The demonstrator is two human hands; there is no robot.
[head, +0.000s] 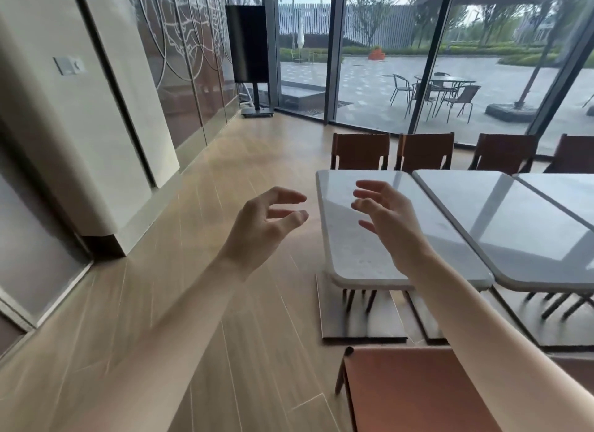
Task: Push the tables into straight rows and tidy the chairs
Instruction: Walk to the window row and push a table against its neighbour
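your left hand (262, 221) loosely curled over floor, holding nothing | your right hand (384, 221) same, above end table (347, 245) | tables edge to edge | chairs (360, 151) along far side

Three tables stand edge to edge in a row on the right — the nearest table (379, 238) leftmost, the middle table (514, 226) beside it, the third table (565, 190) at the frame's edge. Behind them a row of chairs (360, 152) lines the glass wall (363, 61). One chair (414, 390) stands before the nearest table. A screen on a stand (247, 45) occupies the far corner — left of the glass.
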